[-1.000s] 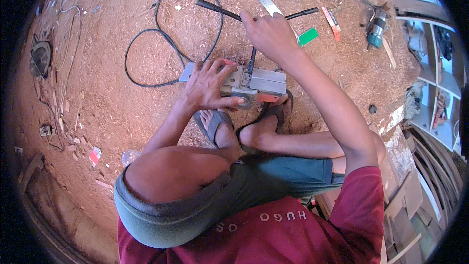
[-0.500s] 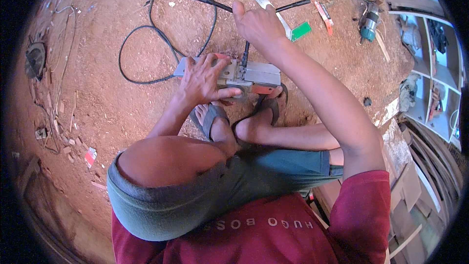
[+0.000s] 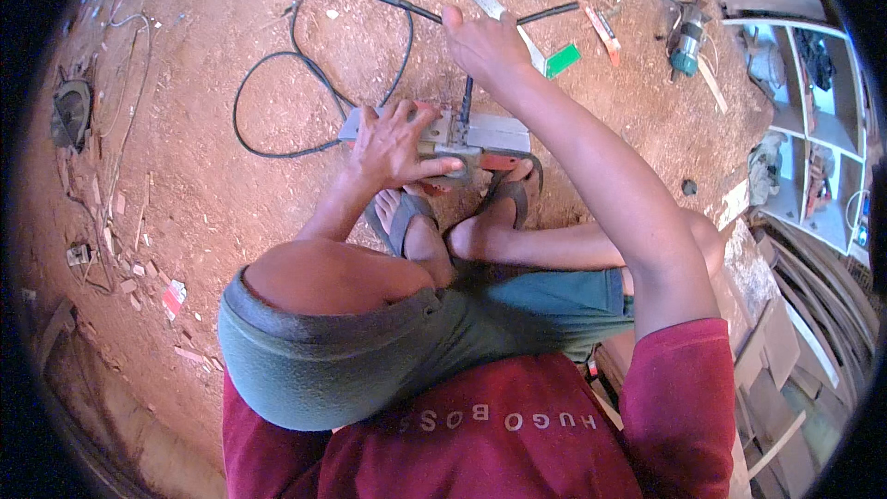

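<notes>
left hand (image 3: 393, 143): pressing down flat on the grey power tool (image 3: 443, 134), fingers spread over its top and one finger lying along its near edge; gripping it to the ground rather than lifting it.
right hand (image 3: 485, 46): clenched around the top of a thin dark rod-like tool (image 3: 466, 97) that is standing upright into the power tool's body; likely a screwdriver or key, though the tip is hidden.
where the tool is sitting: on the red dirt ground (image 3: 231, 185), just beyond the person's sandalled feet (image 3: 457, 222), with its black cable (image 3: 305, 65) looping away to the left.
handling: judging by its blocky metal body, the power tool is looking heavy and rigid, unlikely to slip; best held by the flat top or the sides, keeping clear of the orange parts underneath. the cable is looking limp and liable to snag.
lying nearby: a steel ruler (image 3: 490, 0), a green flat piece (image 3: 562, 60), and a teal router-like tool (image 3: 686, 42) well apart to the right.
hard to make out: what kind of power tool it is, since the left hand is covering most of it; where the rod is meeting it.
</notes>
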A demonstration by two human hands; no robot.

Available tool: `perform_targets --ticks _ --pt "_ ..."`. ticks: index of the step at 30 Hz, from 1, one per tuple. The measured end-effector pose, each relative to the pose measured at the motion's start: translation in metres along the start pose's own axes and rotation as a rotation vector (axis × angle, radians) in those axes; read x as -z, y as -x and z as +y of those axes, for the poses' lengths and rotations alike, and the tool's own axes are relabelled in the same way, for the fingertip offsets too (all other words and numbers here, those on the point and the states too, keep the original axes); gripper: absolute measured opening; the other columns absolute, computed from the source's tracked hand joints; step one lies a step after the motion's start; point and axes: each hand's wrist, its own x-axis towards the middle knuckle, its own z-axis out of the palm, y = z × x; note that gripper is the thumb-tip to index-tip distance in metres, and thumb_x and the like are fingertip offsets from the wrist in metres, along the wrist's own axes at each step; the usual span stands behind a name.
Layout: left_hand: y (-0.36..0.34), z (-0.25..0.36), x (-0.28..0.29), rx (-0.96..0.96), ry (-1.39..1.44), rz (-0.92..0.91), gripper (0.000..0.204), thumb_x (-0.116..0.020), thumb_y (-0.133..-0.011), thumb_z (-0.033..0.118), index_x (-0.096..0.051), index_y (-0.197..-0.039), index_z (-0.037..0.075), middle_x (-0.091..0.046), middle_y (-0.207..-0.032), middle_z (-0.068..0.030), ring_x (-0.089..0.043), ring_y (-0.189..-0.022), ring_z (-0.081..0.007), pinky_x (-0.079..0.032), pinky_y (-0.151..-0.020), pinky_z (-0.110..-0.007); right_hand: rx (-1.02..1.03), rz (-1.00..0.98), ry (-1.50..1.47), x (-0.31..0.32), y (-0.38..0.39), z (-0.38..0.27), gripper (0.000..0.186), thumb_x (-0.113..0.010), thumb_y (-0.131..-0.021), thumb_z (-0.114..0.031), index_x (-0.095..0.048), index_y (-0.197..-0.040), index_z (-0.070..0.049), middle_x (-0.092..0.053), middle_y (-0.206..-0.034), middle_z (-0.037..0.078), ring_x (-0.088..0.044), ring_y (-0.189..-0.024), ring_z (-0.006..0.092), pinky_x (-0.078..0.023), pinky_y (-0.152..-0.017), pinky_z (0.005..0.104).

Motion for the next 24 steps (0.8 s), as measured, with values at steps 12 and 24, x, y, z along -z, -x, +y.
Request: perform_targets --ticks 12,24 --pt "0.002 -0.009 -0.008 -0.054 0.109 0.057 0.102 -0.059 -0.076 0.089 -0.061 -0.14 0.009 -0.059 -0.131 -0.0186 -0.057 -0.125 -0.0365 -0.037 -0.103 -0.062 0.367 0.379 -0.13 0.016 0.027 0.021 0.021 -0.056 -0.096 -0.015 -0.057 -0.117 -0.008 -0.074 -0.087 0.009 -0.074 -0.09 0.0279 -0.051 -0.084 0.0442" --pt "-0.002 -0.008 0.0 -0.043 0.094 -0.041 0.1 -0.063 -0.077 0.083 -0.053 -0.149 0.015 -0.056 -0.141 -0.0174 -0.054 -0.129 -0.0396 -0.036 -0.103 -0.059 0.496 0.345 -0.211 0.015 0.034 0.027 0.019 -0.054 -0.099 -0.019 -0.058 -0.116 -0.011 -0.071 -0.091 0.006 -0.072 -0.093 0.025 -0.048 -0.087 0.0432"
